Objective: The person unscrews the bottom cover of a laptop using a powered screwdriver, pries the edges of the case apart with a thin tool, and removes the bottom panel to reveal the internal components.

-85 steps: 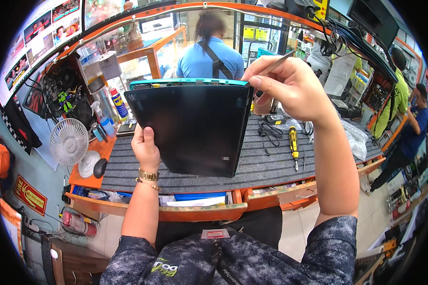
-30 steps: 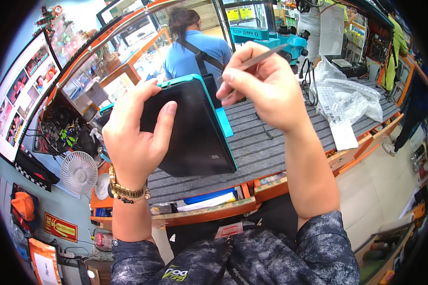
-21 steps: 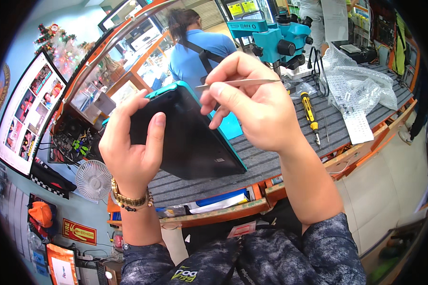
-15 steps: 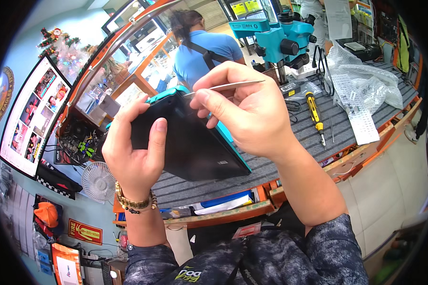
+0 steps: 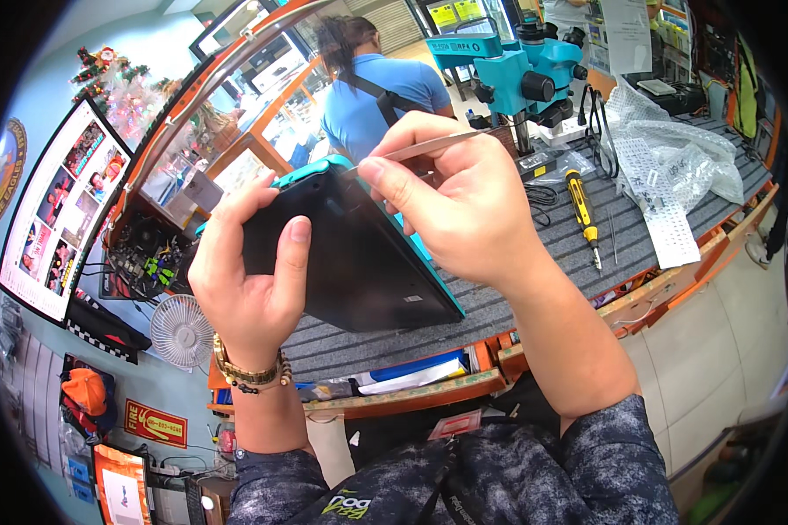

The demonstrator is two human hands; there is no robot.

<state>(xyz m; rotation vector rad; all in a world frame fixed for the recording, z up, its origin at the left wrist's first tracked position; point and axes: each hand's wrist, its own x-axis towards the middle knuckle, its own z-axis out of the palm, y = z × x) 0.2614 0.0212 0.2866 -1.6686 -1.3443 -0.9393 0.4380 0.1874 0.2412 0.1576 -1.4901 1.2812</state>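
A black laptop (image 5: 350, 262) with teal edges stands tilted on the ribbed grey mat, its dark panel facing me. My left hand (image 5: 249, 271) grips it by the upper left edge, thumb across the panel and fingers behind. Between thumb and fingers of my right hand (image 5: 460, 201) is a thin, flat metal pry tool (image 5: 429, 145). One end of this tool meets the laptop's upper corner, by the seam along the teal edge. Whether its tip is inside the seam I cannot tell. Some of my right fingers are hidden behind the hand.
A yellow and black screwdriver (image 5: 580, 214) and thin tweezers (image 5: 613, 234) lie on the mat (image 5: 560, 249) at right. Behind them are a teal microscope (image 5: 521, 74), cables and bubble wrap (image 5: 705, 157). A white fan (image 5: 182, 332) stands left; a person in blue (image 5: 385, 83) is beyond the bench.
The pry tool has tilted slightly, its free end now higher, and my right fingers have curled a little closer. My left hand and the laptop are almost unmoved.
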